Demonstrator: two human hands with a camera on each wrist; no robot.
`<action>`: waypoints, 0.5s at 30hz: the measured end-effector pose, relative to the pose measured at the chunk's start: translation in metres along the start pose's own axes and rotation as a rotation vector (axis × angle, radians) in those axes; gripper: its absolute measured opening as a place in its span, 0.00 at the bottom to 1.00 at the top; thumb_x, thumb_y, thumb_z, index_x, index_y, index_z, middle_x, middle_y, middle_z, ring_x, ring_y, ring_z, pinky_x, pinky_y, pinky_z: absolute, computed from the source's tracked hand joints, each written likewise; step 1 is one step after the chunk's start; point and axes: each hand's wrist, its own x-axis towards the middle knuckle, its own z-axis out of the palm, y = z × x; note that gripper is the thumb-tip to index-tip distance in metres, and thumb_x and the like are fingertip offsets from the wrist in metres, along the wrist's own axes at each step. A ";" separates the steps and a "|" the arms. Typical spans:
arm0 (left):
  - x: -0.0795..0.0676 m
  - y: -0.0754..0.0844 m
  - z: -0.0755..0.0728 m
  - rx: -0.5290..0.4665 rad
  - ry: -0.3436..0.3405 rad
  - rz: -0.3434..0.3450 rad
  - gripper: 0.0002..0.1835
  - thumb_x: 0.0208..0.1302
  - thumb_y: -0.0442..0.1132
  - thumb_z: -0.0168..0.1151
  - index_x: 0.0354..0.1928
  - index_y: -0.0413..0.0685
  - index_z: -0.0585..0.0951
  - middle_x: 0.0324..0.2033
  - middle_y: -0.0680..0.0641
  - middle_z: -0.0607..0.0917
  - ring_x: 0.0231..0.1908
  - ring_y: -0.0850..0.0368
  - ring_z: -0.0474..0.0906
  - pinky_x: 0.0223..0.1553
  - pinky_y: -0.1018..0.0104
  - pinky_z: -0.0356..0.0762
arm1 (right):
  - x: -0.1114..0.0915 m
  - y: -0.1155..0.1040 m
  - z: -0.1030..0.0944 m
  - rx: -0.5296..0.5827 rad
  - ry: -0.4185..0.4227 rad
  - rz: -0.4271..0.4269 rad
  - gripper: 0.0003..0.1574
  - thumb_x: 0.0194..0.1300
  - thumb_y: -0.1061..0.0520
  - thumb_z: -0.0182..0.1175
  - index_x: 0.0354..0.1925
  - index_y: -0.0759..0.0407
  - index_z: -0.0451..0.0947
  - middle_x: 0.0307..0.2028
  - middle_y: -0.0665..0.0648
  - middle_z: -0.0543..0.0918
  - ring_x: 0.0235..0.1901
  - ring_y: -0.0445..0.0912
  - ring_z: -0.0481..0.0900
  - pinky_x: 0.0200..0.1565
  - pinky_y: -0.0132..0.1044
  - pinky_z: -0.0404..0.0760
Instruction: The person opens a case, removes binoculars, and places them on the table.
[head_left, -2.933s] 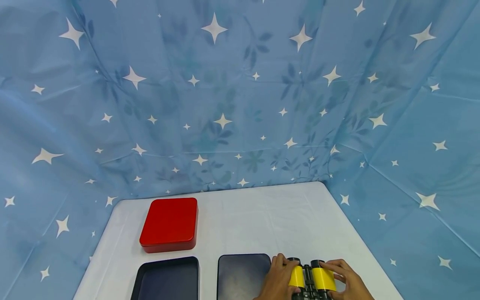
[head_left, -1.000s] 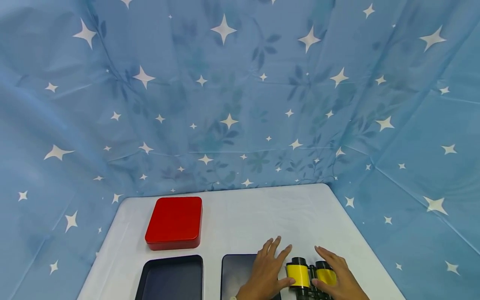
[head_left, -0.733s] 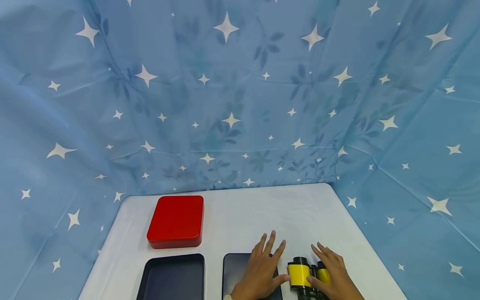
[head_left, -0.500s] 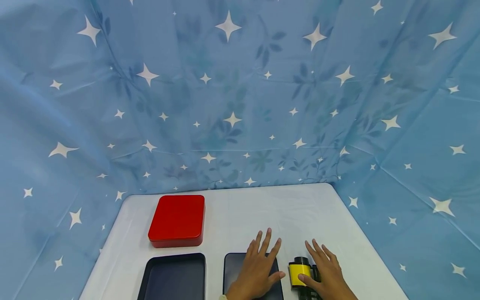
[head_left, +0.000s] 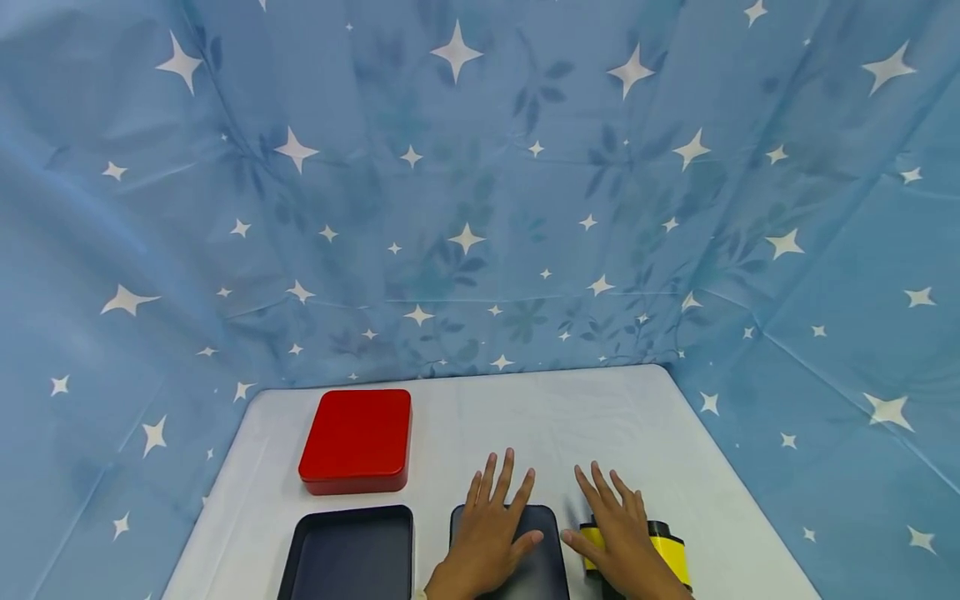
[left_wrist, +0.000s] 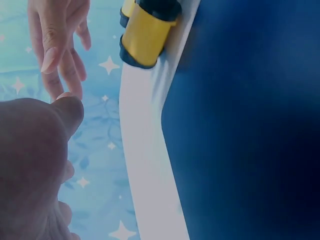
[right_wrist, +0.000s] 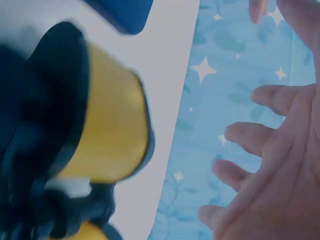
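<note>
Yellow and black binoculars [head_left: 670, 557] stand at the table's front right, partly hidden behind my right hand [head_left: 618, 542]. That hand is spread over them, and the right wrist view shows its fingers [right_wrist: 250, 137] apart from the yellow barrel [right_wrist: 112, 120]. My left hand [head_left: 483, 537] hovers with spread fingers over the right-hand dark tray [head_left: 551, 542], covering part of it. In the left wrist view the tray [left_wrist: 240, 125] fills the right side, with the binoculars [left_wrist: 147, 37] beyond. Neither hand holds anything.
A closed red box [head_left: 358, 433] sits at the table's back left. In front of it lies another dark tray [head_left: 356, 550] with a raised rim. White cloth covers the table [head_left: 517, 417], and a blue star-patterned curtain [head_left: 465, 183] surrounds it at the back and sides.
Both hands held the binoculars earlier, then let go with fingers spreading. They have since moved left, the left hand over the tray and the right hand across the binoculars.
</note>
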 end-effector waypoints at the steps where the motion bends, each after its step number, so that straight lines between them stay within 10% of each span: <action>1: -0.001 -0.002 -0.002 0.007 0.010 -0.002 0.46 0.75 0.65 0.59 0.86 0.66 0.50 0.87 0.45 0.41 0.85 0.36 0.42 0.79 0.33 0.56 | 0.002 -0.003 0.000 0.015 0.010 -0.014 0.58 0.66 0.30 0.69 0.83 0.51 0.60 0.82 0.69 0.57 0.79 0.77 0.52 0.68 0.87 0.43; 15: -0.024 -0.038 -0.021 -0.021 0.100 -0.057 0.46 0.74 0.60 0.63 0.86 0.61 0.54 0.86 0.40 0.44 0.84 0.30 0.44 0.77 0.28 0.55 | 0.030 -0.046 0.019 0.169 -0.070 -0.088 0.60 0.70 0.30 0.65 0.86 0.49 0.51 0.84 0.67 0.52 0.82 0.74 0.48 0.70 0.84 0.47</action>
